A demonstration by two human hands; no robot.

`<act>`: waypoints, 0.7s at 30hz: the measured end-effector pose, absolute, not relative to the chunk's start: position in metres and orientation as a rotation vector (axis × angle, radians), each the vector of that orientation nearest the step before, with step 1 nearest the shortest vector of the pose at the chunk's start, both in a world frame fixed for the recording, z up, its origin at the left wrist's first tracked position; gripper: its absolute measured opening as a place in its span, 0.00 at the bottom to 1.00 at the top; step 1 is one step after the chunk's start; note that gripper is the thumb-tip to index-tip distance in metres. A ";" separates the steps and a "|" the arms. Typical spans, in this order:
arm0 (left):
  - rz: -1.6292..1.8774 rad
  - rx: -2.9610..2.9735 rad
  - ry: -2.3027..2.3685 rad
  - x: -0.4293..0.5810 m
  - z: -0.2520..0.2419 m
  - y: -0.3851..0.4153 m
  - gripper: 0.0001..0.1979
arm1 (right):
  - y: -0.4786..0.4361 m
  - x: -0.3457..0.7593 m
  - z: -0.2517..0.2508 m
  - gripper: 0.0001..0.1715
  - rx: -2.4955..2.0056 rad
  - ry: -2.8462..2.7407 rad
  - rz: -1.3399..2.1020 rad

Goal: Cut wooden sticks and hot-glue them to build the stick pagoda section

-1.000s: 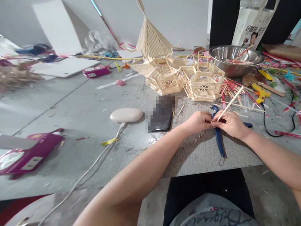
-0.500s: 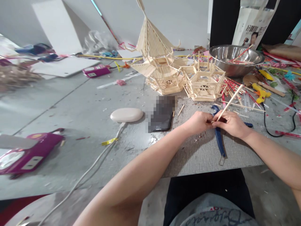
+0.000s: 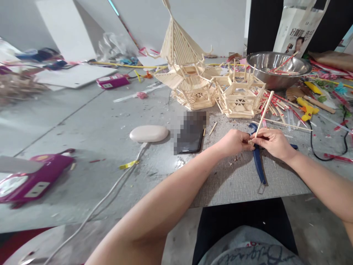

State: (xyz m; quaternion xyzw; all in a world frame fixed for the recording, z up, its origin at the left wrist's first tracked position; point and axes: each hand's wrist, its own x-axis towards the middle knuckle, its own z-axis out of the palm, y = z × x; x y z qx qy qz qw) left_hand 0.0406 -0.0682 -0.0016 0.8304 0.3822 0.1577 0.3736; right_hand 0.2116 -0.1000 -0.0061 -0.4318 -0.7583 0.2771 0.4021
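Observation:
My left hand (image 3: 234, 141) and my right hand (image 3: 273, 141) meet above the grey mat (image 3: 237, 180), fingers pinched together. Between them they grip the lower end of a thin wooden stick (image 3: 264, 112), which slants up and to the right. Blue-handled pliers (image 3: 258, 162) lie on the mat right under my hands. Behind them stand a hexagonal stick frame (image 3: 238, 96) and a taller stick pagoda (image 3: 184, 70).
A dark phone (image 3: 190, 138) and a pale oval case (image 3: 149, 133) lie left of my hands. A steel bowl (image 3: 278, 68), loose red-and-white sticks (image 3: 278, 105) and a yellow glue gun (image 3: 306, 108) crowd the back right. Magenta devices (image 3: 33, 180) and a white cable (image 3: 110, 191) lie at the left.
The stick's free end has swung upward, standing steeper than a second ago. Both hands stay in the same place over the pliers.

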 end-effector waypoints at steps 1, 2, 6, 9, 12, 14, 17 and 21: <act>0.408 2.126 0.974 0.041 -0.002 -0.068 0.09 | -0.100 0.211 -0.006 0.09 -1.102 -1.920 0.696; 0.409 2.132 0.973 0.041 -0.002 -0.068 0.09 | -0.101 0.211 -0.006 0.09 -1.119 -1.915 0.700; 0.400 2.186 0.996 0.042 -0.001 -0.070 0.08 | -0.102 0.212 -0.006 0.10 -1.193 -1.874 0.740; 0.396 2.206 1.013 0.042 0.001 -0.071 0.07 | -0.103 0.211 -0.005 0.10 -1.200 -1.908 0.749; 0.391 2.187 1.019 0.043 0.001 -0.072 0.07 | -0.103 0.211 -0.005 0.09 -1.170 -1.947 0.734; 0.397 2.169 1.021 0.043 0.001 -0.072 0.08 | -0.101 0.211 -0.005 0.08 -1.139 -1.964 0.710; 0.402 2.151 1.024 0.043 0.000 -0.072 0.12 | -0.100 0.212 -0.004 0.07 -1.099 -2.018 0.687; 0.398 2.157 1.029 0.042 0.000 -0.071 0.16 | -0.100 0.211 -0.001 0.08 -1.107 -2.072 0.664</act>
